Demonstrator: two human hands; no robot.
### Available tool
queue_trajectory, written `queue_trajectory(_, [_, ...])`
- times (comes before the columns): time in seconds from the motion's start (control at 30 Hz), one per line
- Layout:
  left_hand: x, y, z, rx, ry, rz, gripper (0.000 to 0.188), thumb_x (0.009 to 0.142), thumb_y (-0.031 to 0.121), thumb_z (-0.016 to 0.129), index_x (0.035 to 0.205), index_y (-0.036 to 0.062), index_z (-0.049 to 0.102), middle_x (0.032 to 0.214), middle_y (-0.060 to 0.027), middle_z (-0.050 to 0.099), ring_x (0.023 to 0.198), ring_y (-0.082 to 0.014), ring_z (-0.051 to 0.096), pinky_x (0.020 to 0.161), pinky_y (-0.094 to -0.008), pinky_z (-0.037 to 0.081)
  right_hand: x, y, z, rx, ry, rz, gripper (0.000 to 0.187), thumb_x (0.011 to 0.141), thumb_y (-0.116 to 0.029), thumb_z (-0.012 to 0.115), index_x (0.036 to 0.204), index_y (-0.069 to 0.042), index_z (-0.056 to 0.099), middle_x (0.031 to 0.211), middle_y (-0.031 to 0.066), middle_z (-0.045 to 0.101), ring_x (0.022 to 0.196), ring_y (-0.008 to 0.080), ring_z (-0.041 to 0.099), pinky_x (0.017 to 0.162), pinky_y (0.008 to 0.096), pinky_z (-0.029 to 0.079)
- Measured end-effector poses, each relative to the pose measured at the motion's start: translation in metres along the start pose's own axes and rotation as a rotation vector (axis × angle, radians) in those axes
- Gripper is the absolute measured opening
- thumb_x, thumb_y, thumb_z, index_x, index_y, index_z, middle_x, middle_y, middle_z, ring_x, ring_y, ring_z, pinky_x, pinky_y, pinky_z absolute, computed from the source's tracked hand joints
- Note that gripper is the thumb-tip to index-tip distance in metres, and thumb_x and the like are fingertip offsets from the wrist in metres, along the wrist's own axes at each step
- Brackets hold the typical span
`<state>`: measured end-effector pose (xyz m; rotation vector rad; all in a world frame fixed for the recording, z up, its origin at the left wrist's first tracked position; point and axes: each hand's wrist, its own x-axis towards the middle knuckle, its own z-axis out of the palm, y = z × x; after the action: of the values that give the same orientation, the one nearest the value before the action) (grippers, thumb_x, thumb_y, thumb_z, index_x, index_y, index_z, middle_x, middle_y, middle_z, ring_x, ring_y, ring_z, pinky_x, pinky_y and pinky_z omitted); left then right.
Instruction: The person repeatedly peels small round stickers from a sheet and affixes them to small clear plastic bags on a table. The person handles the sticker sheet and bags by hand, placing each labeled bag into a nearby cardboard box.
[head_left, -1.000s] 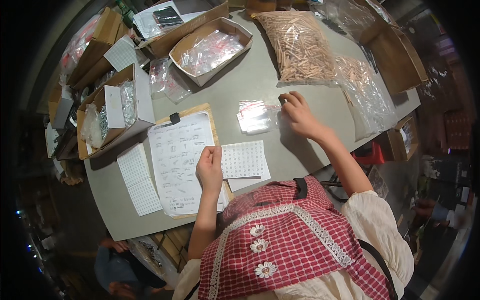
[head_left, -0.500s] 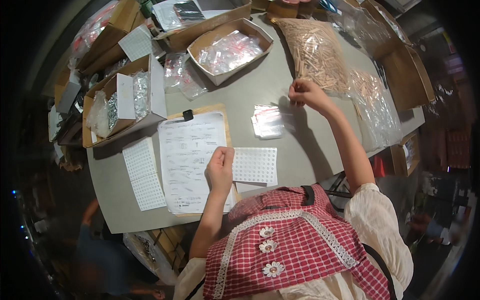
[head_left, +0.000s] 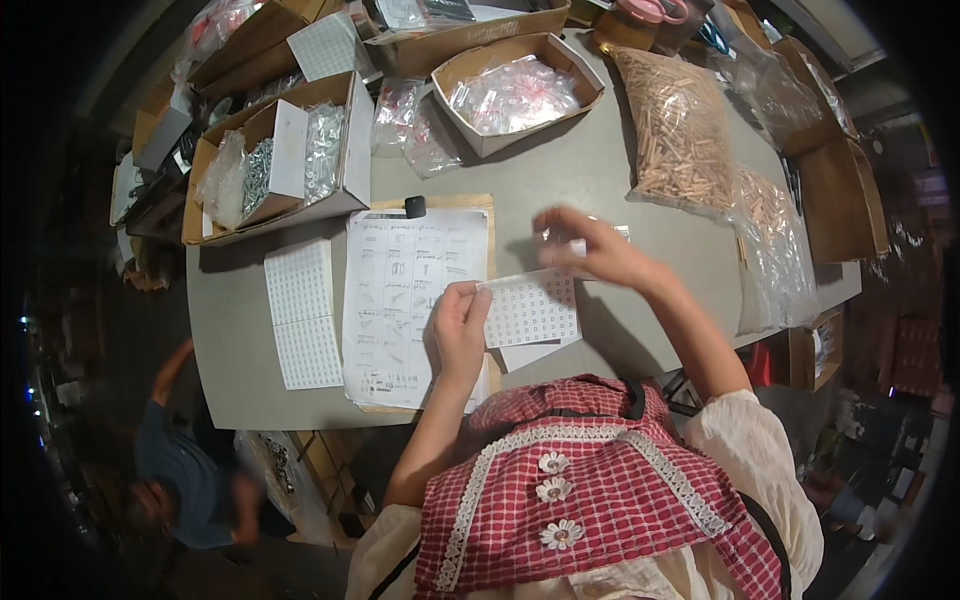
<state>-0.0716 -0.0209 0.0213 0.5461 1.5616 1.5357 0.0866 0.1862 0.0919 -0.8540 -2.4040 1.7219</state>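
My left hand (head_left: 461, 325) pinches the left edge of a white sheet of small square labels (head_left: 531, 312), its thumb lying on the upper left corner. Under that sheet, a second white paper (head_left: 538, 355) sticks out at the bottom. My right hand (head_left: 598, 250) hovers over the sheet's upper right corner with bent fingers. Motion smears its fingertips, and a small pale spot between them cannot be made out. Behind it, the clear small plastic bags (head_left: 617, 233) are mostly hidden. Left of my left hand lies a wooden clipboard with a printed parts list (head_left: 405, 330).
Another label sheet (head_left: 303, 320) lies left of the clipboard. Boxes of hardware (head_left: 355, 170) and clear bags (head_left: 590, 95) line the back. Bags of wooden dowels (head_left: 680, 125) fill the right side. At the lower left, another person (head_left: 190, 465) is near the table.
My right hand has come down and left, from beside the dowel bag to the label sheet. My left hand has moved right and now grips the sheet's edge. The whole view has shifted.
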Motion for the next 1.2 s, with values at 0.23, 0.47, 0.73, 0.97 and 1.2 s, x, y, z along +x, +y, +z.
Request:
queue_trajectory(0.23, [-0.01,0.022,0.02,-0.163,-0.155,-0.099,0.018,0.098,0.007,0.068,0.11,-0.0022,0.058,0.095,-0.0086,0.072,0.087,-0.0099,0.066,0.079,-0.0225,0.052,-0.063,-0.001,0.033,0.17,0.116,0.156,0.039,0.088,-0.017,0.081,0.119,-0.004,0.061,0.112,0.0063,0.067,0.102,0.0156,0.064,0.083,0.0322,0.052])
queue_trajectory(0.47, [-0.008,0.031,0.035,-0.228,-0.244,-0.1,0.018,0.096,0.005,0.069,0.11,-0.0033,0.06,0.096,-0.0091,0.072,0.084,-0.0099,0.068,0.075,-0.0228,0.054,-0.082,0.021,0.039,0.475,0.254,0.119,0.018,0.093,-0.01,0.076,0.103,-0.002,0.064,0.092,0.0052,0.071,0.082,0.0122,0.067,0.07,0.0273,0.053])
queue_trajectory(0.73, [-0.007,0.031,0.028,-0.178,-0.223,-0.083,0.015,0.098,0.007,0.067,0.107,-0.0046,0.064,0.094,-0.0066,0.072,0.079,-0.0063,0.065,0.069,-0.0208,0.051,-0.09,0.012,0.046,-0.079,0.426,-0.143,0.016,0.089,-0.007,0.074,0.1,-0.003,0.064,0.09,0.0109,0.068,0.08,0.0235,0.068,0.071,0.0354,0.055])
queue_trajectory(0.97, [-0.012,0.022,0.031,-0.162,-0.178,-0.027,0.012,0.1,0.011,0.067,0.099,-0.0003,0.062,0.088,-0.0059,0.071,0.073,-0.005,0.063,0.065,-0.0197,0.049,-0.09,0.012,0.04,-0.387,0.404,-0.357,0.017,0.082,-0.006,0.073,0.096,-0.003,0.063,0.093,0.0122,0.063,0.088,0.0341,0.063,0.078,0.0426,0.051])
queue_trajectory(1.2, [-0.011,0.007,0.028,-0.215,-0.163,-0.099,0.014,0.1,0.011,0.066,0.103,-0.002,0.063,0.094,-0.008,0.072,0.08,-0.0073,0.065,0.069,-0.0213,0.051,-0.091,0.024,0.046,-0.404,0.434,-0.458,0.016,0.083,-0.003,0.068,0.096,-0.005,0.06,0.107,0.0145,0.061,0.103,0.0358,0.058,0.091,0.0447,0.047])
